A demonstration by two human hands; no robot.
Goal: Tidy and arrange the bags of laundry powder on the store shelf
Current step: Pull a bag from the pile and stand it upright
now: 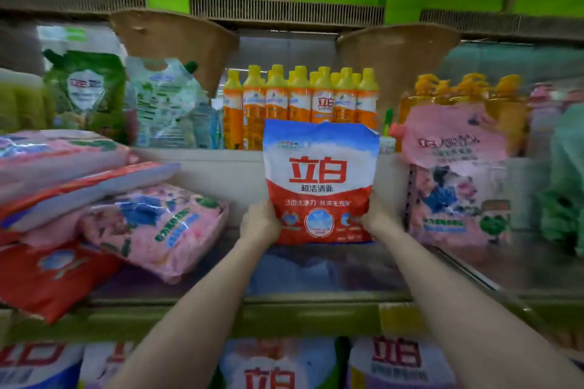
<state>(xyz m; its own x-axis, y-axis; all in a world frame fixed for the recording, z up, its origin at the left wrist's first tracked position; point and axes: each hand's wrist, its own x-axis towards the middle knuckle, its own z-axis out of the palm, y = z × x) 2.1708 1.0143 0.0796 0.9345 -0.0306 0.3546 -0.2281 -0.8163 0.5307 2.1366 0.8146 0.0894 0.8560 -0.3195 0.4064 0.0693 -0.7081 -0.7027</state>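
**What we can read on the shelf**

We read 立白 in big red characters on the red-and-white bag, with 超洁清新 beneath. 立白 also shows on an orange bottle behind and on a lower-shelf bag. Other print is too blurred.

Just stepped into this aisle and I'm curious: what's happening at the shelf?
A person is holding a red, white and blue laundry powder bag upright over the shelf, left hand and right hand gripping its lower corners. Pink bags lie piled at left; another pink bag stands at right. Orange bottles line the back.
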